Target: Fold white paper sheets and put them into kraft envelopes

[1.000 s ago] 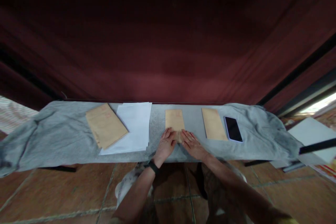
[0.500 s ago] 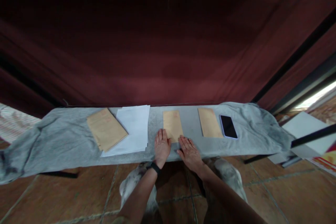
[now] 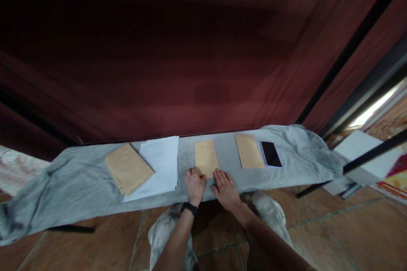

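A brown paper envelope (image 3: 206,156) lies flat on the grey cloth in front of me. At its lower left corner my left hand (image 3: 195,184) has its fingers curled, the thumb against the paper edge; the fingertips are partly hidden. My right hand (image 3: 226,188) rests flat with fingers stretched out, fingertips at the envelope's lower right corner. To the right lies a second brown envelope (image 3: 249,151). On the left, a stack of brown envelopes (image 3: 127,167) partly covers some white paper sheets (image 3: 165,163).
A phone (image 3: 271,154) with a dark screen lies right of the second envelope. The grey cloth (image 3: 84,186) drapes over a long narrow bench against a dark red panel (image 3: 197,93). White boards (image 3: 359,152) and a black bar stand at the right end.
My left hand has gone from flat with outstretched fingers to curled at the envelope's corner. My right hand stays flat at the other corner. The view has shifted slightly.
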Motion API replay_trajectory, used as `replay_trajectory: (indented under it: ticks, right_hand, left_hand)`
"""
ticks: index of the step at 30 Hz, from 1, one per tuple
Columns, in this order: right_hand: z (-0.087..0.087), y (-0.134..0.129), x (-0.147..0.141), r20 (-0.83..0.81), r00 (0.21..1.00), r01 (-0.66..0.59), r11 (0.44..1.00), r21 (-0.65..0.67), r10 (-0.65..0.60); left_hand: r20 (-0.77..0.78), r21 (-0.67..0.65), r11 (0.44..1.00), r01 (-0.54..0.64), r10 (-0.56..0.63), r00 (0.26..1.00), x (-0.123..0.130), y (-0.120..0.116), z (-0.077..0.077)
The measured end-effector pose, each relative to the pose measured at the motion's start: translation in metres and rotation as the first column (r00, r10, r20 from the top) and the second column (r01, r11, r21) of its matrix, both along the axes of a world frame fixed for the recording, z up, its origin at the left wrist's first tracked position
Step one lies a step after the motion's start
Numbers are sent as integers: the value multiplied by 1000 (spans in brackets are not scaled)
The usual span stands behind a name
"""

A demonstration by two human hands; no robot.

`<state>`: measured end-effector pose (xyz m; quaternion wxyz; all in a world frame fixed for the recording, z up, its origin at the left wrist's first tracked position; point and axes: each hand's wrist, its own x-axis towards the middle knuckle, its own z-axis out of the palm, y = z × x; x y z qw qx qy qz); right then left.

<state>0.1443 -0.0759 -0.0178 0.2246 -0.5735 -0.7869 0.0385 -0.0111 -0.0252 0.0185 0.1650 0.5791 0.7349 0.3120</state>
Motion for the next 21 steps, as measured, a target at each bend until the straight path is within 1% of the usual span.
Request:
replay_trajectory:
  ticks: [3,6,9,11,13,14,15,16,18,19,20,21]
  right_hand:
    - [0,-1,-3,-1,1000,27,1000,-15,-27]
    - [2,0,-6,1,999,40,998,-58,-40]
    - [9,4,-11,9,998,66,990,-123,-65]
    - [16,8,-15,-4,996,92,983,-161,-94]
    - [25,15,-17,-76,988,119,972,-205,-137]
    - [29,18,-17,-172,970,125,961,-246,-170]
    - [33,23,-17,-300,930,117,946,-301,-211]
    - [36,27,-16,-434,864,95,929,-357,-255]
    - [40,35,-13,-639,695,23,898,-439,-330]
    - [41,38,-12,-696,625,-9,888,-459,-354]
    - [41,40,-11,-727,578,-28,882,-471,-370]
    - [40,41,-10,-746,544,-40,877,-480,-383]
  left_hand:
    - [103,-13,1000,-27,29,994,2,3,1]
    - [198,-11,999,-33,35,980,2,5,0]
    - [306,7,1000,-25,22,952,6,4,-2]
    - [368,37,999,-12,-2,930,14,2,-2]
    - [413,70,998,6,-35,910,25,0,2]
    - [429,81,997,18,-51,902,32,-2,4]
    - [442,92,995,36,-73,894,39,-3,8]
    - [450,111,992,64,-108,887,45,-4,12]
    - [432,193,970,149,-221,875,56,-7,21]
    - [403,248,951,187,-277,872,59,-8,24]
    - [369,298,931,209,-315,875,62,-8,25]
    - [339,331,920,211,-324,883,62,-9,25]
